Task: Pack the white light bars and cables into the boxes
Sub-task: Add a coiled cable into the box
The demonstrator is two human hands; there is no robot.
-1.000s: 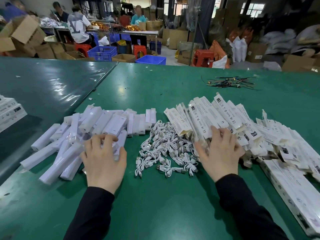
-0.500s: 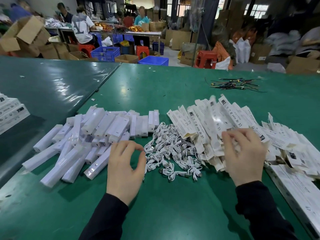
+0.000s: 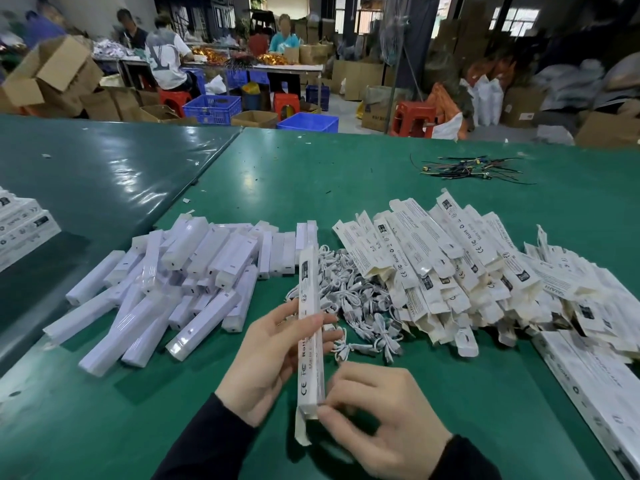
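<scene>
Fingers of both hands on one flat box held above the green table (image 3: 346,161).

Left hand (image 3: 266,362) grips the box (image 3: 310,327) along its middle; right hand (image 3: 384,410) pinches the open flap at its near end, contents not visible. Half a second ago both hands were empty over the piles. Behind lie white light bars (image 3: 166,292) left, cables (image 3: 356,310) centre, flat boxes (image 3: 467,271) right. Packed boxes (image 3: 20,226) at the far left are cut off.
</scene>
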